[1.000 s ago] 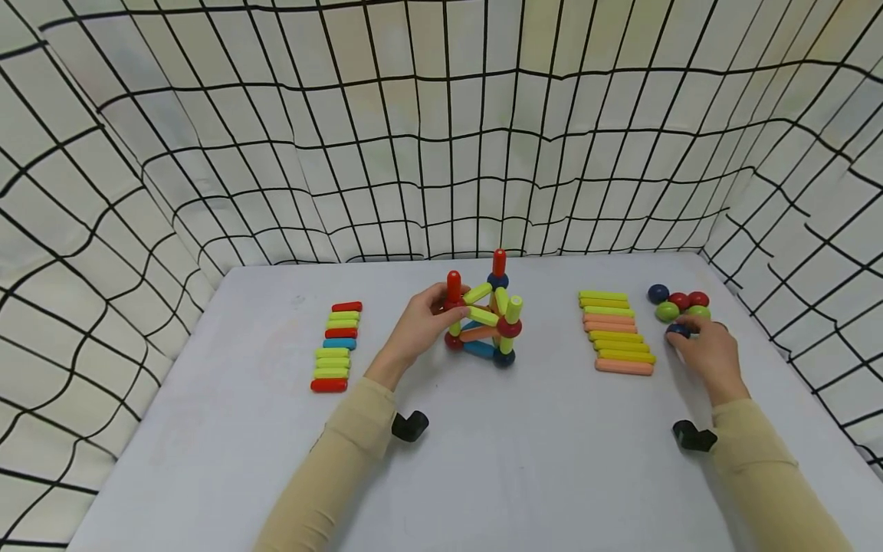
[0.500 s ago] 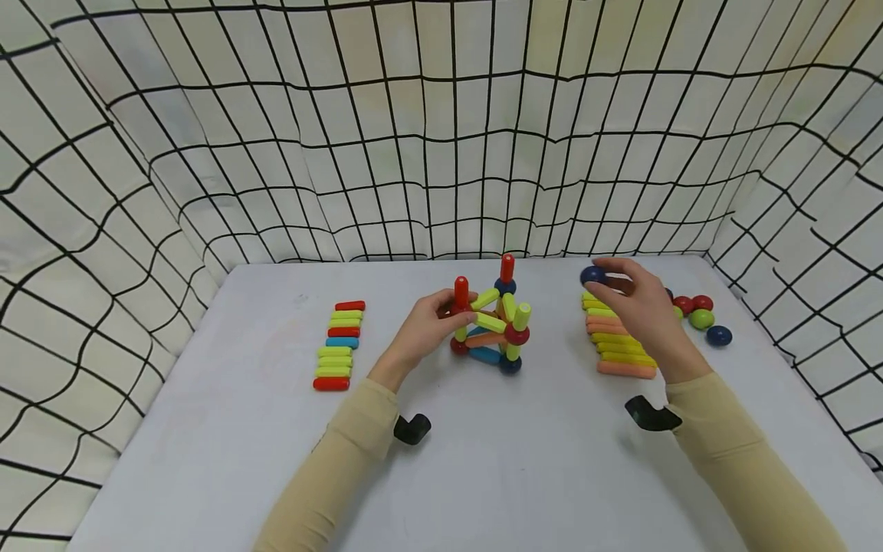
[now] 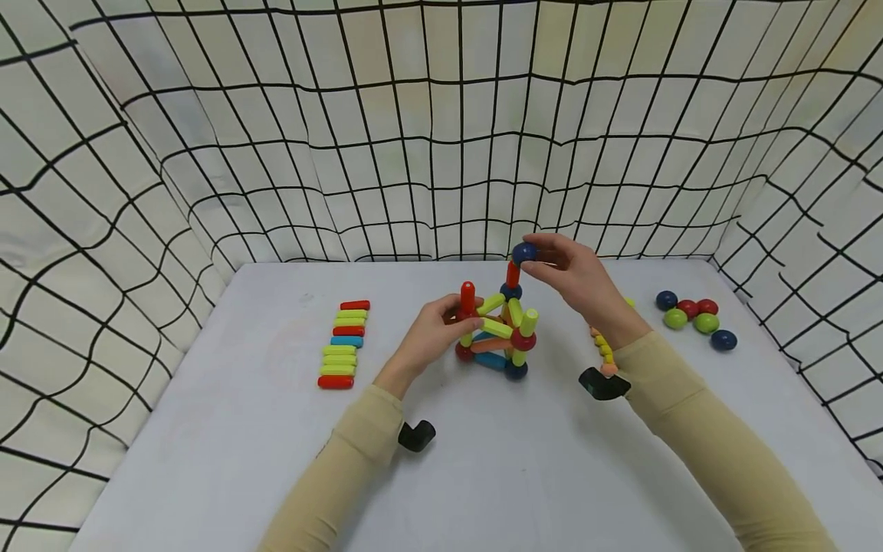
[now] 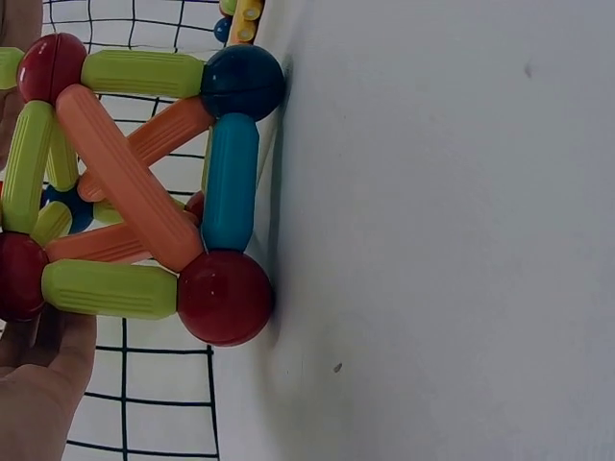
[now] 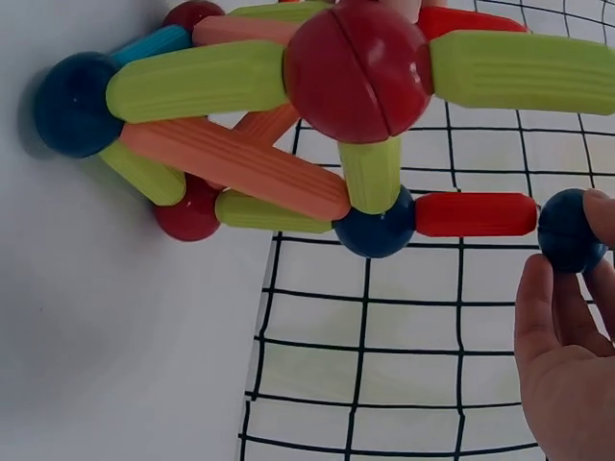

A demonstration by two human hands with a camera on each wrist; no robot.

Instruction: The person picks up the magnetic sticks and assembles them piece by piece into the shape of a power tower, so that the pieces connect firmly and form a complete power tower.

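A structure of coloured rods and balls stands mid-table, with blue rods (image 3: 490,360) low down and a green upright rod (image 3: 529,323) at its right corner. My left hand (image 3: 433,335) pinches its upper left red ball, just under a red upright rod (image 3: 467,297). Between thumb and fingers my right hand (image 3: 576,277) holds a dark blue ball (image 3: 524,254) at the top of the rear red rod (image 3: 513,274). In the right wrist view that ball (image 5: 569,230) sits at the end of the red rod (image 5: 476,214); whether they touch I cannot tell.
Red, green and blue rods (image 3: 347,341) lie in a column on the left. Yellow and orange rods (image 3: 604,349) are partly hidden under my right arm. Several loose balls (image 3: 707,323) rest at the right. Black netting over white cloth surrounds the table's back and sides.
My right hand has picked up the dark blue ball from the right-hand group and carried it left to the structure's rear red rod. My left hand keeps its grip.
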